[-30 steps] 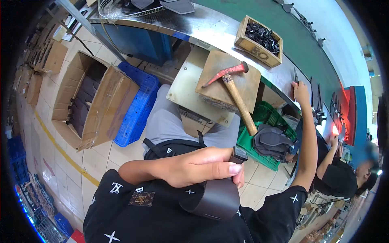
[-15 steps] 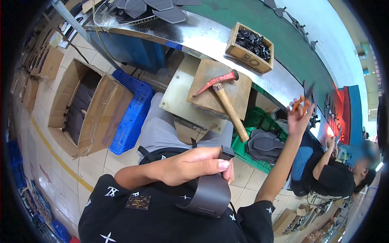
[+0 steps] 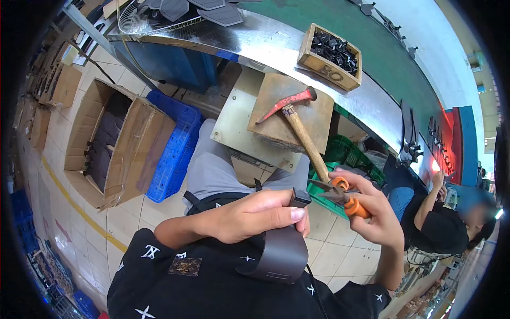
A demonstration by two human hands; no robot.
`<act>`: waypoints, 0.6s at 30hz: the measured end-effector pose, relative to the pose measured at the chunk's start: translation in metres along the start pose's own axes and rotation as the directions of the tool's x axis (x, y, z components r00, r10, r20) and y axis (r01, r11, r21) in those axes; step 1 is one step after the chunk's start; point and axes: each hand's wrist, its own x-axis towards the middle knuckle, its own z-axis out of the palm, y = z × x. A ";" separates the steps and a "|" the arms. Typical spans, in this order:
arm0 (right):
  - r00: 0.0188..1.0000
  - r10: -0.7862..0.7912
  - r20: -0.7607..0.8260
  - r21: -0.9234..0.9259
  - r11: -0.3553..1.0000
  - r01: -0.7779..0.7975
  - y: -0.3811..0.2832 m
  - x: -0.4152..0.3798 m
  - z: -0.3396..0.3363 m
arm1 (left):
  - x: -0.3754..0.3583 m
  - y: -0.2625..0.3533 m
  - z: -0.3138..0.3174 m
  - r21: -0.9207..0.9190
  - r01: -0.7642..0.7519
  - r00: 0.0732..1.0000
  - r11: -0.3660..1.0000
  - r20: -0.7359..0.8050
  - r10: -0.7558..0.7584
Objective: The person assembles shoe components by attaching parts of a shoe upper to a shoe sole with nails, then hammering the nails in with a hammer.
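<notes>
My left hand (image 3: 260,215) is closed in front of my chest, its thumb pressed against a dark brown curved strap (image 3: 284,255) that hangs below it. A small black block-like piece (image 3: 300,198) sticks up at the fingertips; how it joins the strap is hidden. To the right, my right hand (image 3: 374,207) grips orange-handled scissors (image 3: 353,202). Their dark blades point left towards the black piece, parted and not touching it. Beyond both hands, a hammer (image 3: 308,138) with a red head and wooden handle lies on a worn block (image 3: 265,85).
A wooden box (image 3: 334,77) of small black parts stands on the metal bench edge (image 3: 271,45) beside a green belt (image 3: 319,16). On the floor are a cardboard box (image 3: 133,154), a blue crate (image 3: 172,154) and green crates (image 3: 345,149). Another person (image 3: 435,223) sits at right.
My right hand has come down and left from beside the bench, bringing the scissors close to my left hand. The left hand has kept hold of the strap, almost in place.
</notes>
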 end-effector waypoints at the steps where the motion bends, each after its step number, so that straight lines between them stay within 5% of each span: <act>1: 1.000 -0.023 0.005 -0.067 0.997 0.023 -0.009 0.000 -0.001 | -0.001 0.000 0.000 0.004 0.006 1.000 1.000 -0.002 -0.006; 8: 0.999 0.025 0.031 -0.270 0.963 -0.016 -0.039 -0.005 -0.003 | -0.002 -0.002 -0.001 0.023 0.007 1.000 1.000 0.003 -0.007; 18: 0.986 0.158 0.056 -0.297 0.945 -0.135 -0.061 -0.003 -0.004 | -0.007 -0.008 -0.003 0.003 0.014 1.000 1.000 -0.008 -0.014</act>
